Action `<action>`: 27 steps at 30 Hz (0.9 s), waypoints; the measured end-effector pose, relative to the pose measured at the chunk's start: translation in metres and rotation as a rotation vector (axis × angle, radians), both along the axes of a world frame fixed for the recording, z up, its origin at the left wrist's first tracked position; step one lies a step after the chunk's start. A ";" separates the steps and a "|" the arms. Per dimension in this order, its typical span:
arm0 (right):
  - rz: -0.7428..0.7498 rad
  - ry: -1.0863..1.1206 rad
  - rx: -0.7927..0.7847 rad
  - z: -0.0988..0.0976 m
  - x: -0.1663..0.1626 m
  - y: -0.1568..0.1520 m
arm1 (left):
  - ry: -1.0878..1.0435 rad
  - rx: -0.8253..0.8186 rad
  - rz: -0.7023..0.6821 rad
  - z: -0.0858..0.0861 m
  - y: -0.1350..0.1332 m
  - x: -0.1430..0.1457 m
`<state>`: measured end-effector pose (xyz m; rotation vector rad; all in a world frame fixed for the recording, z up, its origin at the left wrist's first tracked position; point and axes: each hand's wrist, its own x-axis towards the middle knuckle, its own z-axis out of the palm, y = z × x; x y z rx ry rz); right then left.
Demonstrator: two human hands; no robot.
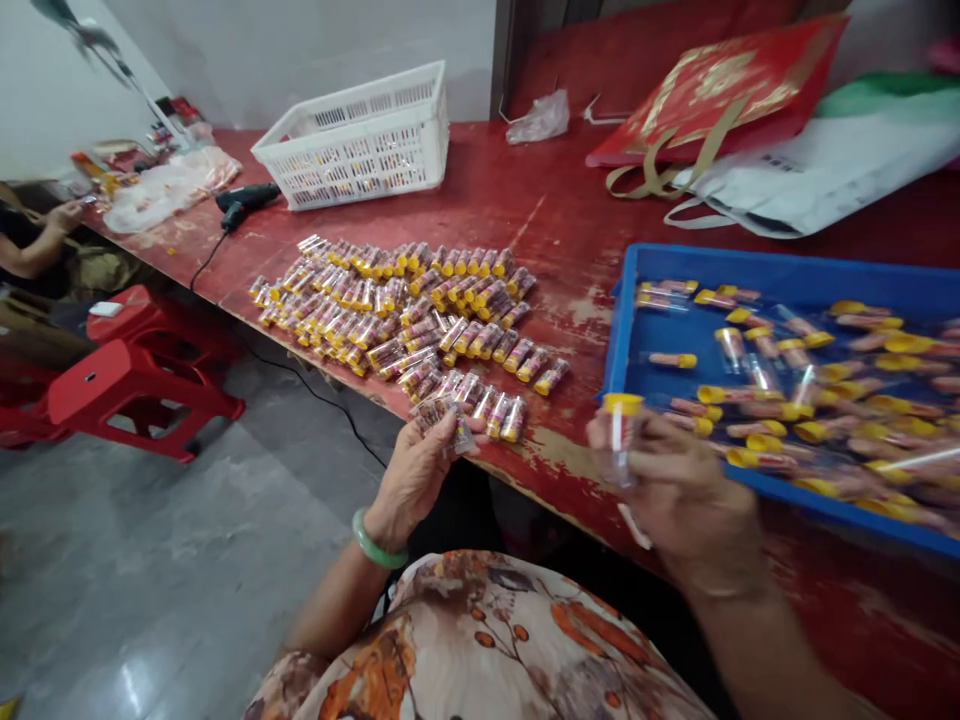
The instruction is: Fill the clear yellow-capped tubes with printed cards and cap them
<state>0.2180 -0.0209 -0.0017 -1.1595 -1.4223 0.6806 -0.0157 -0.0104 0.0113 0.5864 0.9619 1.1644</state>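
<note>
Head view: we find the left hand (424,455) pinching thin printed film (459,434) between thumb and fingers, at the near edge of the table (574,240). The right hand (679,490) has its fingers wrapped around a yellow-capped tube (622,425), cap uppermost (motion blur softens its outline), by the near-left end of the blue tray (619,330). In our judgement, the printed tubes (352,290) packed in rows on the table are the finished share, a large one; the loose tubes (671,360) scattered in the tray show no print we can make out and appear outstanding. A bare strip of table separates rows from tray, giving the hands room. The nearest rows lie close to the front edge; we note a risk of rolling off.
</note>
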 end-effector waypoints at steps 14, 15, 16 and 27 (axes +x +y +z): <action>0.319 0.698 -0.664 -0.023 -0.051 -0.037 | -0.037 -0.119 0.123 -0.022 -0.022 0.025; 0.321 0.716 -0.660 -0.024 -0.050 -0.039 | -0.049 -0.127 0.119 -0.022 -0.023 0.026; 0.321 0.733 -0.656 -0.024 -0.049 -0.041 | -0.061 -0.135 0.111 -0.022 -0.023 0.028; 0.291 0.781 -0.564 -0.014 -0.026 -0.057 | -0.030 -0.306 0.118 -0.019 -0.031 0.034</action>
